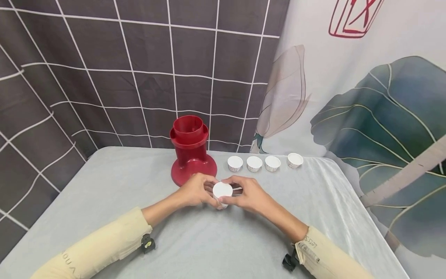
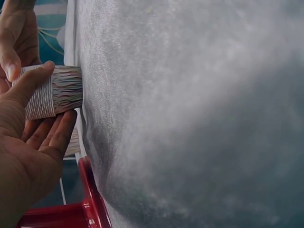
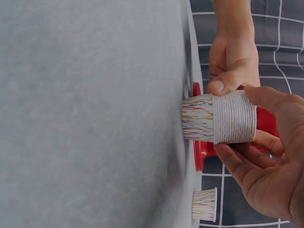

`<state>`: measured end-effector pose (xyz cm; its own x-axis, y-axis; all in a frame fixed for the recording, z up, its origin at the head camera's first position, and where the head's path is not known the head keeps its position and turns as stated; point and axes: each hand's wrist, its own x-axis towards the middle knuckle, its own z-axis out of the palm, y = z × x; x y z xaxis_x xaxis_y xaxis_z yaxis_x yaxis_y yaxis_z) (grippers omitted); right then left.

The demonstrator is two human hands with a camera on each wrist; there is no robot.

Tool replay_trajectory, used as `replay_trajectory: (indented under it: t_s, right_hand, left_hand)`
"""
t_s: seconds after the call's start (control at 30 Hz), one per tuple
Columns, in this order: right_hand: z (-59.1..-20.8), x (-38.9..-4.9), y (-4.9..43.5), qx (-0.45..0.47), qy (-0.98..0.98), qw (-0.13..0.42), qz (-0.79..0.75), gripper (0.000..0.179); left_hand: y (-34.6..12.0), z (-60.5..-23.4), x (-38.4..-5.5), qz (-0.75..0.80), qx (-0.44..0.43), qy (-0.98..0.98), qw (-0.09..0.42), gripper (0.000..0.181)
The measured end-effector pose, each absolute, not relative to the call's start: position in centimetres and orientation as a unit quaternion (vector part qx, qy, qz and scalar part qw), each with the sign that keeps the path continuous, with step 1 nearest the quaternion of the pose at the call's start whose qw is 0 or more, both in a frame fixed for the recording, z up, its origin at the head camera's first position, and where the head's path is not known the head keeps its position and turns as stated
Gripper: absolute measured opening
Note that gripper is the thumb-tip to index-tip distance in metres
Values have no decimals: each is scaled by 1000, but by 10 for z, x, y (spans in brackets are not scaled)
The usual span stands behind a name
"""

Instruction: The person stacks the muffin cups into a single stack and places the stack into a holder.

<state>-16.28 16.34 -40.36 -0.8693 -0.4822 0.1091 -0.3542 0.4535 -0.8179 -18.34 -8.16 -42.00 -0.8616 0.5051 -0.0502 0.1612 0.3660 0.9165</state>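
A stack of nested white paper baking cups (image 1: 222,190) stands near the middle of the table, its patterned lower side down. My left hand (image 1: 198,190) holds it from the left; the left wrist view shows the thumb along one side and the fingers behind. From the right, my right hand (image 1: 250,194) grips the stack near its upper rims, thumb and fingers on opposite sides. In the right wrist view the many layered rims of the stack (image 3: 233,118) show above the coloured-line pattern, its base down at the tabletop.
Just behind my left hand stands a red plastic holder (image 1: 194,170) with a round base and an open tube top. To its right, several single paper cups (image 1: 254,164) stand in a row along the back. A grey cloth (image 1: 122,178) covers the table; curtains hang behind.
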Motion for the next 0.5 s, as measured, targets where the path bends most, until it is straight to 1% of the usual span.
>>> replay_trajectory:
  t_s: [0.33, 0.5]
  right_hand:
    - [-400, -163, 161, -230, 852, 89, -463, 47]
    - [-402, -162, 161, -227, 848, 87, -470, 44]
  left_hand:
    - [-82, -419, -182, 522, 204, 812, 165, 45]
    - [-82, -419, -182, 520, 205, 812, 167, 45]
